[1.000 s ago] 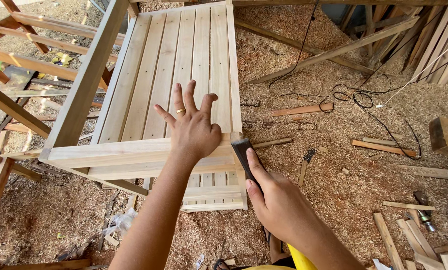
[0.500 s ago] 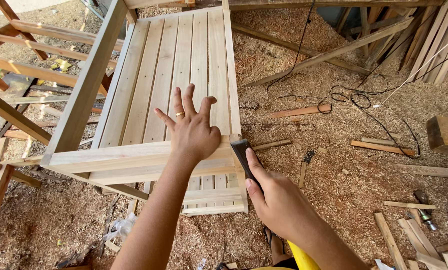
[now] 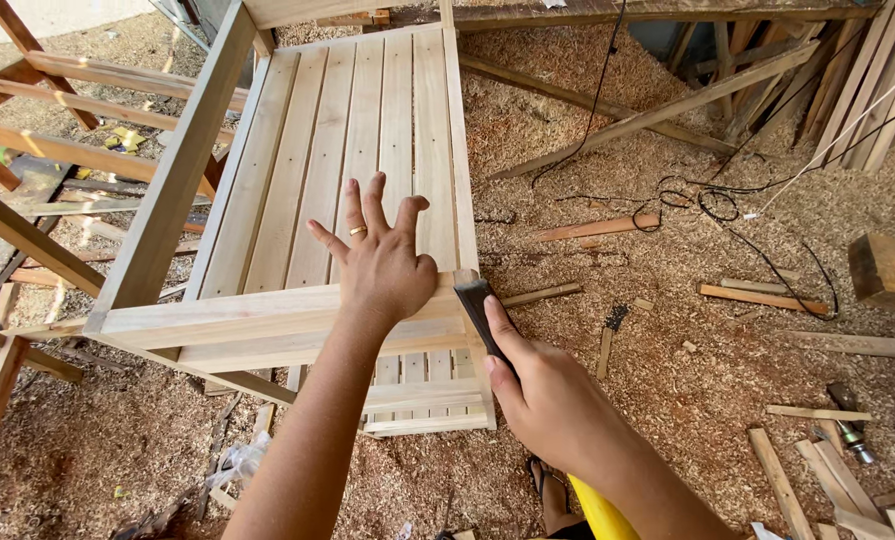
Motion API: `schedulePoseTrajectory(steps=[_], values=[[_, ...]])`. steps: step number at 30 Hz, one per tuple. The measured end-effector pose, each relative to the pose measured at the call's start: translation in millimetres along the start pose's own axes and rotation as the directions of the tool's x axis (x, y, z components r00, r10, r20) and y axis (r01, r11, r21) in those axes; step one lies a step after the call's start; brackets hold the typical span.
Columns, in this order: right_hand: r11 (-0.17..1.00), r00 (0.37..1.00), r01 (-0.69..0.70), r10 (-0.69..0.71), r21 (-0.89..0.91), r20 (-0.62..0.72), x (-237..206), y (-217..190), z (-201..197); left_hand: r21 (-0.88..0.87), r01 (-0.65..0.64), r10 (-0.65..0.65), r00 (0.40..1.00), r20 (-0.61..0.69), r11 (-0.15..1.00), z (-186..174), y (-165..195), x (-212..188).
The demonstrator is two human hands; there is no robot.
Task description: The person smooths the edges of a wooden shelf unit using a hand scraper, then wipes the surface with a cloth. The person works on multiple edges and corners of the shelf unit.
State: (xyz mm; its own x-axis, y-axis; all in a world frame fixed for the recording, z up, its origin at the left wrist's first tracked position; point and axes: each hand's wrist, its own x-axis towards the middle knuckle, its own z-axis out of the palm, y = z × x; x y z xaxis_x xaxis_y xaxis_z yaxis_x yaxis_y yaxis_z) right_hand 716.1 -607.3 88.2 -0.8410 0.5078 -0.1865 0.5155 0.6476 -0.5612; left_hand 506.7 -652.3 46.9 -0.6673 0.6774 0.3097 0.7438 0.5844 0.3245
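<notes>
My left hand [image 3: 380, 262] lies flat with fingers spread on the top rail of a pale wooden slatted frame [image 3: 268, 170], near its right corner; a ring shows on one finger. My right hand [image 3: 553, 400] grips a dark flat tool [image 3: 476, 305], its head pressed against the frame's right corner post, just right of my left hand. The slats run away from me under the rail, and a lower slatted shelf shows below the rail.
Sawdust covers the ground. Offcuts lie at right [image 3: 758, 297], a wood block [image 3: 890, 272] at far right, black cables [image 3: 708, 205] in the middle. More timber frames [image 3: 38, 150] stand at left. A drill [image 3: 850, 432] lies at lower right.
Both hands stay on the frame corner; the view has shifted only slightly.
</notes>
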Motion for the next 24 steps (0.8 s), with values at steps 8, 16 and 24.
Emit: schedulePoseTrajectory(steps=[8, 16, 24], values=[[0.994, 0.99, -0.096, 0.101, -0.06, 0.095, -5, 1, -5, 0.018, -0.012, 0.012, 1.0, 0.007, 1.0, 3, -2, 2], [0.997, 0.998, 0.025, -0.029, -0.079, -0.051, -4, 0, 2, 0.023, 0.0, 0.0, 1.0, 0.017, 1.0, 1, 0, -2], [0.997, 1.0, 0.0, 0.0, -0.082, 0.006, -2, -1, -1, 0.004, 0.005, -0.005, 1.0, 0.015, 1.0, -1, -2, -1]])
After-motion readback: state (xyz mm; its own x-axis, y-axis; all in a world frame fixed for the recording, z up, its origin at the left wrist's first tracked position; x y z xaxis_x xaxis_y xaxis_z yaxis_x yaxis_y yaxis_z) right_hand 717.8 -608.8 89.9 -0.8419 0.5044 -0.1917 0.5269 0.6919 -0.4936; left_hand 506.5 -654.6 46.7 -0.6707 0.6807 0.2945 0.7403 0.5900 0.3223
